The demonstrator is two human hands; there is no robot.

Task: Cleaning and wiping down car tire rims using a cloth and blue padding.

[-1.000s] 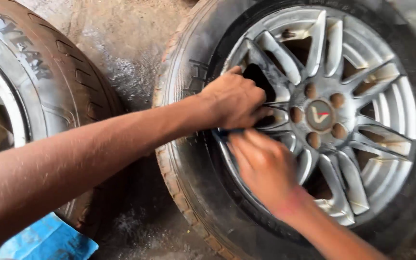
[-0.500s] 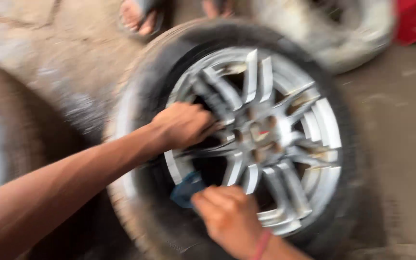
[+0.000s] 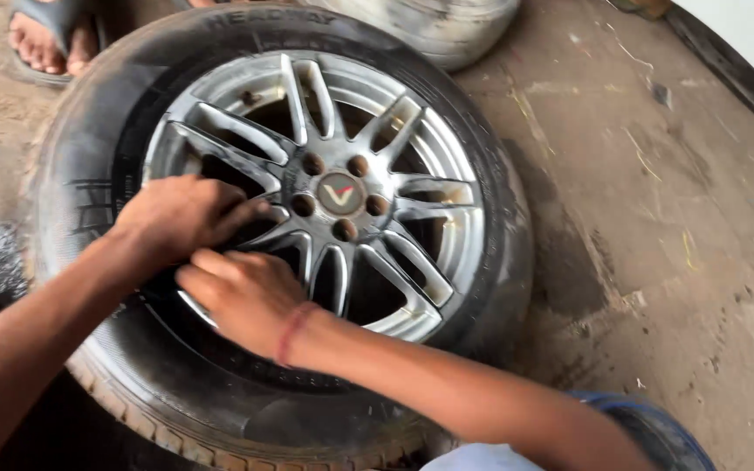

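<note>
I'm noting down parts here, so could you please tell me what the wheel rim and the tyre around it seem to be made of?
The wheel rim looks like cast metal, probably alloy: silver-grey, dull sheen, scuffed spokes. The tyre looks like black rubber: matte, dusty, with moulded tread blocks at its edge. Both hands, left hand and right hand, rest on the spokes.

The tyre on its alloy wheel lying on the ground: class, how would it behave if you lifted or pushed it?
The tyre with its metal alloy wheel is probably heavy for its size. Lying flat on the concrete floor, it should drag rather than roll. Both hands rest on the spokes, which look stiff.
</note>
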